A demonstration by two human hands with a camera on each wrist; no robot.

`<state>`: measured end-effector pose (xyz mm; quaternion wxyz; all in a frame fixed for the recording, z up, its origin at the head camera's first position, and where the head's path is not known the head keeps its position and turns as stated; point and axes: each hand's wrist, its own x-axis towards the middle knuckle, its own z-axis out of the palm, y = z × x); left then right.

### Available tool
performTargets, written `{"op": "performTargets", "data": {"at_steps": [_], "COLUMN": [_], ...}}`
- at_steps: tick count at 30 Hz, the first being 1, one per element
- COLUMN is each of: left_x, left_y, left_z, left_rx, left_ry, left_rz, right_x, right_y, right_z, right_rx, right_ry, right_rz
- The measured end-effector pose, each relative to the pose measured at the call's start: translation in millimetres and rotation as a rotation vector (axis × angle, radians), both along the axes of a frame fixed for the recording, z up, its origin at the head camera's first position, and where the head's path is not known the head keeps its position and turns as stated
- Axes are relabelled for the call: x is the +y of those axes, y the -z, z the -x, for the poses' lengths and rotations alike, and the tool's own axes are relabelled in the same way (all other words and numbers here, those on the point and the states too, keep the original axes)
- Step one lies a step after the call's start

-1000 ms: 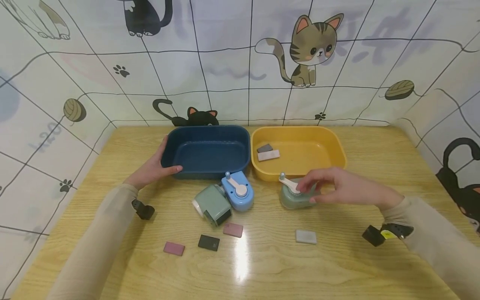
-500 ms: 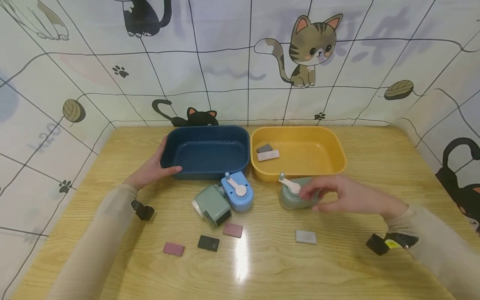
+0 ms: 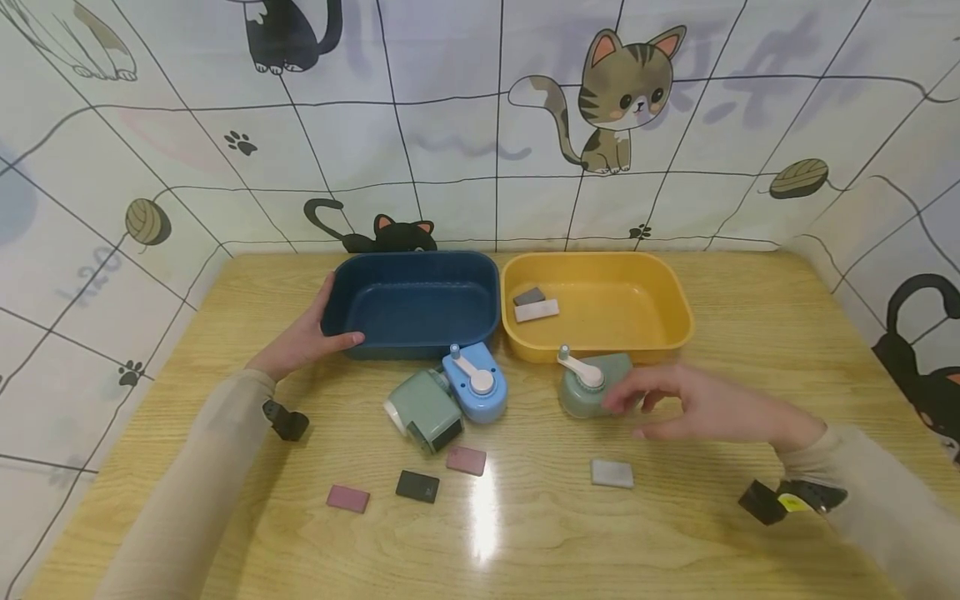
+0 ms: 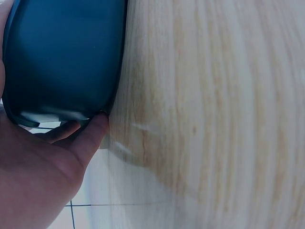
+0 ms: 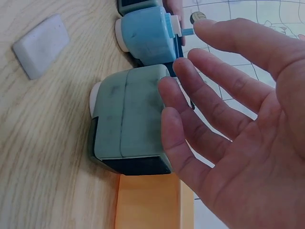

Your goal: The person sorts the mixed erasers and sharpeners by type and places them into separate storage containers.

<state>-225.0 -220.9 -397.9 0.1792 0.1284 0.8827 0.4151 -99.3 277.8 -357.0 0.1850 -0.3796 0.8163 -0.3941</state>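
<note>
My left hand (image 3: 303,340) holds the left end of a dark blue plastic bin (image 3: 416,352), thumb over its front rim and fingers along the outer side wall. In the left wrist view, fingertips press low against the bin wall (image 4: 66,52). My right hand (image 3: 701,404) hovers over the right side of a green hand-crank pencil sharpener (image 3: 588,396) with a white handle, its fingers loosely bent with nothing held. The right wrist view shows those fingertips beside the green sharpener's body (image 5: 128,112). A blue sharpener (image 3: 480,396) and another green sharpener (image 3: 426,408), lying tipped over, sit in front of the bins.
A yellow bin (image 3: 600,350) adjoins the blue one and contains a grey eraser (image 3: 529,296) and a white eraser (image 3: 537,311). Nearer on the wooden table lie two pink erasers (image 3: 467,460), a black one (image 3: 417,487) and a white one (image 3: 612,473). A cat-print cloth hangs behind.
My right hand has drawn back to the right and toward the front, uncovering more of the green sharpener. The left hand and both bins have stayed put.
</note>
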Motion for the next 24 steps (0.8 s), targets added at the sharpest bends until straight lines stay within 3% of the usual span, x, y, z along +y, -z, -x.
{"op": "performTargets", "data": {"at_steps": [3,10,19,24], "left_x": [-7.6,-7.2,-6.9,-5.8], "left_y": [15.4,15.5,13.6,14.3], "left_z": [8.8,8.5,7.0,8.2], "left_rx": [0.029,0.04,0.041,0.044], "left_ry": [0.002,0.007,0.006,0.005], "left_rz": [0.013,0.012,0.019,0.02], "right_x": [0.0,0.6,2.5,5.3], "right_y": [1.7,6.4,16.9,23.0], "right_z": [-2.7,-6.8,-13.0,-15.9], "right_rx": [0.008,0.016,-0.081,-0.087], "right_ry": [-0.002,-0.023,-0.024,-0.012], "right_rz": [-0.004,0.006,0.003,0.013]}}
